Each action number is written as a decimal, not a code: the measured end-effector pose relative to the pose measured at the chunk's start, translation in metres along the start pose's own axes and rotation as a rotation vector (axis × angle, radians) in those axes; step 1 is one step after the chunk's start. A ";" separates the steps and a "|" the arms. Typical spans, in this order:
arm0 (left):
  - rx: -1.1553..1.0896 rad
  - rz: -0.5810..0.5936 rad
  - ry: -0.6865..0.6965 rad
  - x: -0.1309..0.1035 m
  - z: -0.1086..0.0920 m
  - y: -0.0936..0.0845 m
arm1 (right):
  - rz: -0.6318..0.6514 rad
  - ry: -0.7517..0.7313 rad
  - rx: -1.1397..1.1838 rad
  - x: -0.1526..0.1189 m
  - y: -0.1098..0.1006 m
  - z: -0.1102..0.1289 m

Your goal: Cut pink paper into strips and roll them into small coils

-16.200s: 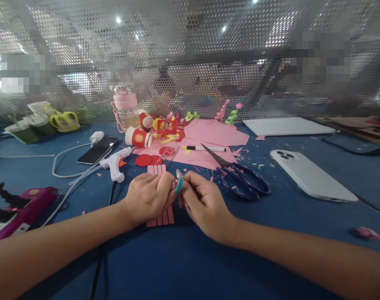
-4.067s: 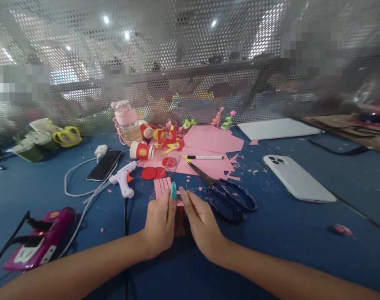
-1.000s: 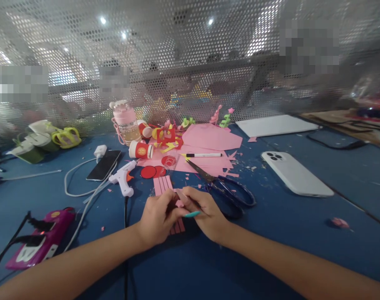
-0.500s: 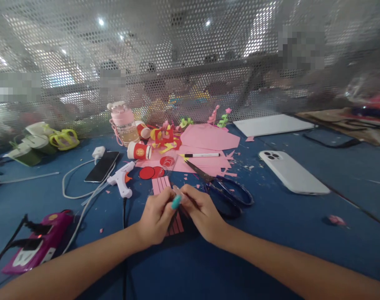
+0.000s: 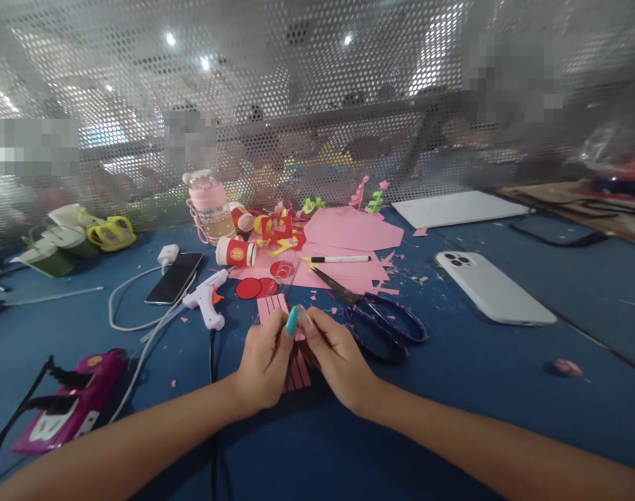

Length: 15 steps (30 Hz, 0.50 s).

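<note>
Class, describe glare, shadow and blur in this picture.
Head view: bright spots glare on or through the perforated panel; head view: shadow darkens the blue table below the left hand and right hand; head view: shapes beyond the panel blurred, three patches pixelated.

Sm. pink pc [image 5: 300, 335], pinched, mostly hidden, approx 6 o'clock from ctr; pink strips [image 5: 271, 305] under it, flat, side by side, running 11-to-5 o'clock.

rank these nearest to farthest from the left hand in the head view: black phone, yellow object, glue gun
From the left hand:
1. Glue gun: nearest, to the hand's left and slightly beyond it.
2. Black phone: farther left, past the glue gun.
3. Yellow object: farthest, at the back left.
</note>
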<state>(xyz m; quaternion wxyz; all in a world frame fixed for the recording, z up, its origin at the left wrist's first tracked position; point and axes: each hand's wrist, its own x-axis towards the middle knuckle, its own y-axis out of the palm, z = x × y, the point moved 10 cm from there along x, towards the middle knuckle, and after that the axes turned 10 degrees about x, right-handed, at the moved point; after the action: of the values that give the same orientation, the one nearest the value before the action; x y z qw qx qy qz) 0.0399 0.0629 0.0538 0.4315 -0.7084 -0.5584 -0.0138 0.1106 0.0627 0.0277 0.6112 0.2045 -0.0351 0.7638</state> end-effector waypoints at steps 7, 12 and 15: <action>0.014 -0.047 -0.014 -0.004 -0.003 -0.002 | -0.016 -0.058 -0.093 -0.003 0.000 0.007; 0.024 -0.085 0.000 -0.008 -0.004 -0.003 | -0.055 -0.088 -0.122 -0.005 -0.001 0.013; 0.035 -0.096 0.017 -0.008 -0.006 -0.002 | -0.071 -0.118 -0.152 -0.006 0.000 0.017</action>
<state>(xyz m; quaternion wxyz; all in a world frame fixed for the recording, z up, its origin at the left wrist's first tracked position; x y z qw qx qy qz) 0.0375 0.0529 0.0545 0.4474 -0.6730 -0.5882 -0.0308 0.1165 0.0524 0.0416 0.6486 0.2034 -0.1217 0.7233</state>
